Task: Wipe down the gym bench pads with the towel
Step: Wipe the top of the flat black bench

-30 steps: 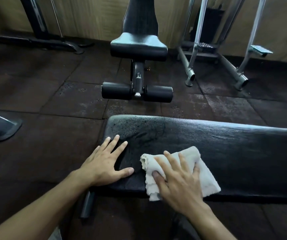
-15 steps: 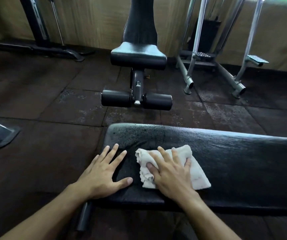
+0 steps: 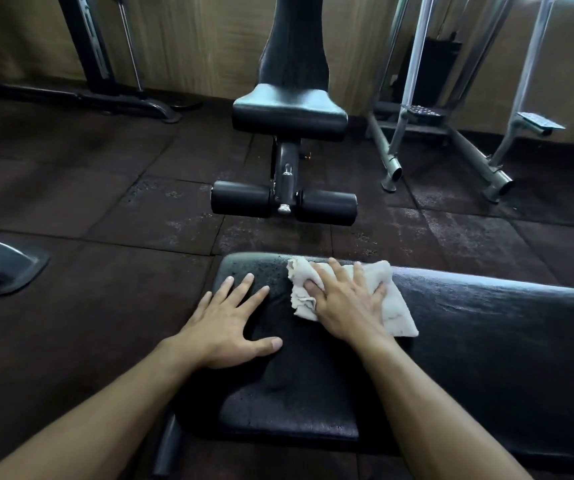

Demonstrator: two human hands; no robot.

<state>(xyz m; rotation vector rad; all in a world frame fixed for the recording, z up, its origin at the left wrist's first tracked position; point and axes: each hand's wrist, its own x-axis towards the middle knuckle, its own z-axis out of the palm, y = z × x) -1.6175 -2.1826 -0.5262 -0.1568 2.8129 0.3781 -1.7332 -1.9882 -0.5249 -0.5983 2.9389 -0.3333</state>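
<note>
While left hand braces, rt hand presses towel.

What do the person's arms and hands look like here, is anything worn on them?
Both forearms are bare as far as the picture shows: no sleeves in view. The left hand and right hand wear no gloves, and no rings, watch or wristbands show. Fingernails are short and unpainted.
</note>
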